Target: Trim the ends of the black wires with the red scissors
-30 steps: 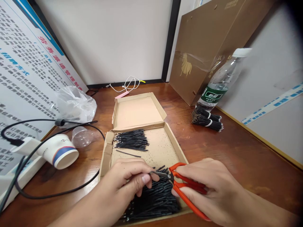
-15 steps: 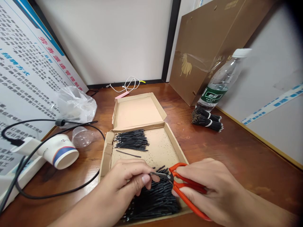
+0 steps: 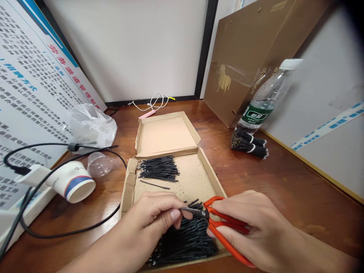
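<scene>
My right hand point(image 3: 250, 223) grips the red handles of a pair of scissors point(image 3: 227, 223), with the blades pointing left. Pinched between the thumb and fingers of my left hand point(image 3: 159, 216) is a short black wire, mostly hidden; the scissor tips meet its end at my fingertips. Both hands hover over an open cardboard box point(image 3: 213, 174). Beneath them lies a large pile of black wires point(image 3: 193, 239). Farther back in the box, a smaller row of black wires point(image 3: 159, 168) lies side by side, with one loose wire point(image 3: 154, 184) in front of it.
Two banded wire bundles point(image 3: 248, 144) lie by a plastic water bottle point(image 3: 256, 110) at right, before a brown carton point(image 3: 241, 57). On the left are a tipped paper cup point(image 3: 74, 182), a clear plastic cup point(image 3: 99, 165), a plastic bag point(image 3: 92, 125) and a black cable point(image 3: 71, 236).
Hardly anything differs: both hands stay in place, and the scissor blades look slightly closer together at the wire's end.
</scene>
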`<move>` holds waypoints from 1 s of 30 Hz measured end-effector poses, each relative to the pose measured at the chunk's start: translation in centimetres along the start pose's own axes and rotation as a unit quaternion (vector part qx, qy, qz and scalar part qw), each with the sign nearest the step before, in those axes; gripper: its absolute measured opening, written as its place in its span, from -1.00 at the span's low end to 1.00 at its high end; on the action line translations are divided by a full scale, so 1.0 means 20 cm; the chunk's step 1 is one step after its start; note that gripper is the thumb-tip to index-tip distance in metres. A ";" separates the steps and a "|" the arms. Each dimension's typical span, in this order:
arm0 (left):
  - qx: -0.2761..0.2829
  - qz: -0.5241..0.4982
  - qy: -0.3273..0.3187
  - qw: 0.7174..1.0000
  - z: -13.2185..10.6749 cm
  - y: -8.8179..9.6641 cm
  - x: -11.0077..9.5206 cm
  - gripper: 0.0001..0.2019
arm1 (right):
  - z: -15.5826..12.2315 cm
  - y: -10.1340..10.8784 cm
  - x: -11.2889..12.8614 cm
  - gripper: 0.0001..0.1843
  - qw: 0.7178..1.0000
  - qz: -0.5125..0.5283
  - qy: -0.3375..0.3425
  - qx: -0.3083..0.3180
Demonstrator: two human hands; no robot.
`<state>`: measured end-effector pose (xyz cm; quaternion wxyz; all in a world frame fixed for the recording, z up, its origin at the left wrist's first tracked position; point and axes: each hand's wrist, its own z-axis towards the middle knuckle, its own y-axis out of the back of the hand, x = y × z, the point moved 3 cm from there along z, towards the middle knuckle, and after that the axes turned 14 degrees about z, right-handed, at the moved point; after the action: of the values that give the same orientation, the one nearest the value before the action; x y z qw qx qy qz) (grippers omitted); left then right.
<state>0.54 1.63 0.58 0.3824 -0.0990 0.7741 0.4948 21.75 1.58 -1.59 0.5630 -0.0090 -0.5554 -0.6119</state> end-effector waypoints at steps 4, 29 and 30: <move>-0.010 0.010 0.002 1.000 0.01 0.00 0.01 -0.75 | 0.00 0.00 -0.01 -0.83 1.000 0.009 0.001 -0.017; 0.005 0.011 0.013 1.000 0.00 -0.01 0.02 -0.74 | -0.01 0.02 0.02 -0.90 1.000 0.004 -0.015 -0.005; 0.006 0.012 0.012 1.000 0.00 -0.01 0.02 -0.74 | -0.01 0.02 0.02 -0.90 1.000 0.004 -0.017 -0.001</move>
<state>0.43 1.67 0.09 0.3679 -0.0932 0.7827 0.4932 21.94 1.33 -1.22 0.5559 -0.0223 -0.5646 -0.6097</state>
